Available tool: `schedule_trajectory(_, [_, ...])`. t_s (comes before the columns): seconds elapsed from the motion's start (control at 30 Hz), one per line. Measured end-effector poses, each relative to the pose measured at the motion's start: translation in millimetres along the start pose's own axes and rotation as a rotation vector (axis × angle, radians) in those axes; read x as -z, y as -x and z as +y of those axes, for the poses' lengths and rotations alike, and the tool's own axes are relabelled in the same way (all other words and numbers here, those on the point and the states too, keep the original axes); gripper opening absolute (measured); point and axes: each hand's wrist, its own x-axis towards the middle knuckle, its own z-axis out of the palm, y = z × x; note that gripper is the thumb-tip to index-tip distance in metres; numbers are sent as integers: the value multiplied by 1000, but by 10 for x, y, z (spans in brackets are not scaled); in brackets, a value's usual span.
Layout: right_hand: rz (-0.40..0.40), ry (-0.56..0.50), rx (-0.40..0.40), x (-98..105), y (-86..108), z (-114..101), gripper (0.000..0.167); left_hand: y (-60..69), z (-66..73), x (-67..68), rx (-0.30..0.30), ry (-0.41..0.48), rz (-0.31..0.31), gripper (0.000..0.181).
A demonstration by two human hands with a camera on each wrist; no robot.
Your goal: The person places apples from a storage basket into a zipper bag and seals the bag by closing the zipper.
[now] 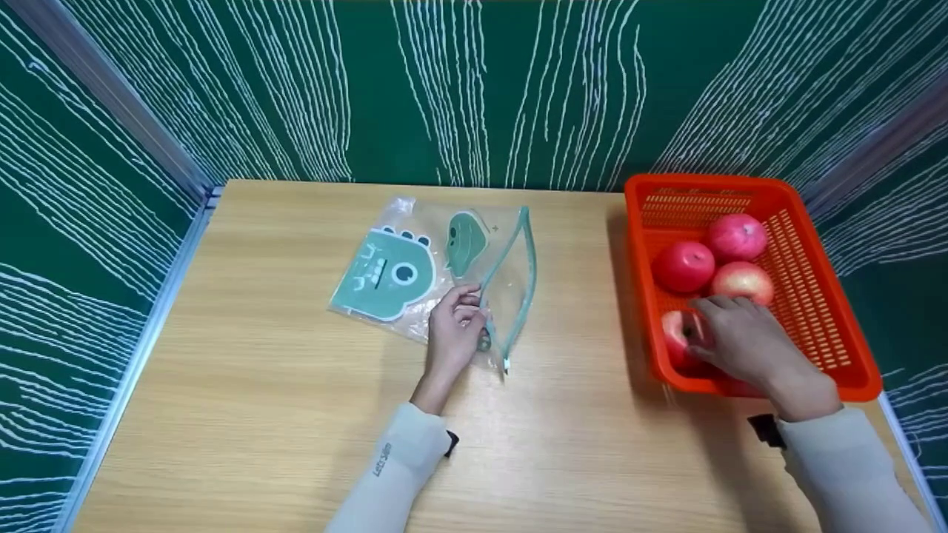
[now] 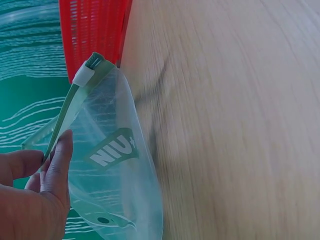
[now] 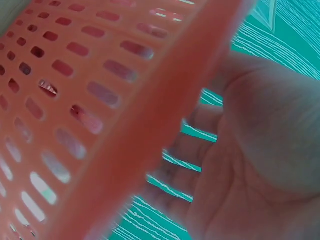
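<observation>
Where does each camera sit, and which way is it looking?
Head: worn on the person's head, looking forward and down at the table; the left grip, right grip and pale sleeves show.
Left wrist: worn there, looking at the clear bag; the left grip's fingers show.
Right wrist: worn there, looking at the red basket with its holey side; the palm and fingers show.
The head and left wrist views share the clear bag.

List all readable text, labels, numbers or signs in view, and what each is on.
"NIU": white on green, on the clear bag, left wrist view; the small mark after it is unclear.
"Let...": dark lettering on the left sleeve, head view; the rest is too small to read reliably.
No numbers readable.
</observation>
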Motion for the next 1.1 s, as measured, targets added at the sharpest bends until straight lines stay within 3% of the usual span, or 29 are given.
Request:
schedule_trajectory(0.67, [-120, 7, 5, -84, -98, 40, 53, 8, -11, -9, 4, 3, -4, 35])
schedule_trajectory(0.97, [-159, 13, -17, -110, -109, 57, 73, 8, -5, -5, -3, 3, -9, 35])
schedule_trajectory(1.1, [-160, 7, -14, -118, -107, 52, 74, 19, 5, -3, 9, 0, -12, 34])
